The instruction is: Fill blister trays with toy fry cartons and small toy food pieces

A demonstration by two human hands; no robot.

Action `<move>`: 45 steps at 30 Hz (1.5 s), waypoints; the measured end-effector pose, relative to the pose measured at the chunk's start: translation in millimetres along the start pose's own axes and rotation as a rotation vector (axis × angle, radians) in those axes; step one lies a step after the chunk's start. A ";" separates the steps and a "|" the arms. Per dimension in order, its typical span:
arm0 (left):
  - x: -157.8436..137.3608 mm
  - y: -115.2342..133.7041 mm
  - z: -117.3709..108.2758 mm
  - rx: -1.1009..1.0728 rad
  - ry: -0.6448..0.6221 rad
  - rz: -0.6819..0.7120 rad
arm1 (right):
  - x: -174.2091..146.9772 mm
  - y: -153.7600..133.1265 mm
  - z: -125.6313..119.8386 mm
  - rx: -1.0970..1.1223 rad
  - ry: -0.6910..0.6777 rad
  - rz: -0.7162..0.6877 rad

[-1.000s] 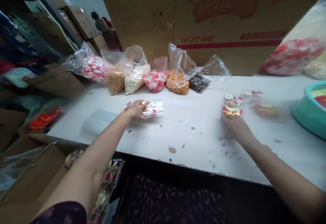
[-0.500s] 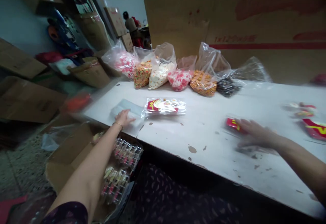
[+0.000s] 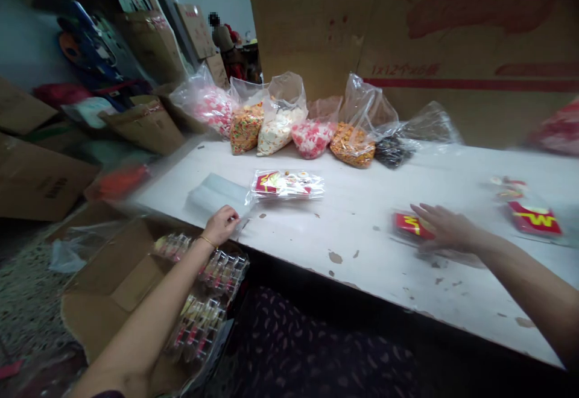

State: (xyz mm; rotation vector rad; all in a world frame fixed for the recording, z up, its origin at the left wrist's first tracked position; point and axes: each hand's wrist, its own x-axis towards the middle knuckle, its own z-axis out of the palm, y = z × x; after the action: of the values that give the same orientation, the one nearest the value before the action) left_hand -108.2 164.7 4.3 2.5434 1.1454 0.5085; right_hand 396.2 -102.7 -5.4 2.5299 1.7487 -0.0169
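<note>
Film point(image 3: 210, 196) lies flat at the left hand's point(image 3: 221, 227) 11 o'clock, near enough to take without stretching, I judge; those fingers look drawn together by its near edge, though I cannot tell whether any is pinched. The right hand's point(image 3: 446, 229) fingers are apart, palm down, partly over a red pack point(image 3: 408, 224) at its 9 o'clock, perhaps to steady it. A second pack point(image 3: 288, 184) lies at the left hand's 2 o'clock, a third point(image 3: 536, 218) at the right hand's 3. Sacks point(image 3: 312, 137) stand at the table's point(image 3: 294, 229) 12 o'clock, before tall cardboard point(image 3: 312, 30), probably to keep the front for handling
</note>
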 end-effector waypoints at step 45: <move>26.5 195.5 142.9 -0.214 -0.150 -0.211 | -61.1 -168.2 -16.4 -0.016 -0.035 -0.232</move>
State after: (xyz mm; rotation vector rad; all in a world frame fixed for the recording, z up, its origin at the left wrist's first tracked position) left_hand 98.3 42.3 -37.3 2.2087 1.2157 0.3600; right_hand 216.9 -99.5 5.6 2.2873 2.0079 -0.0579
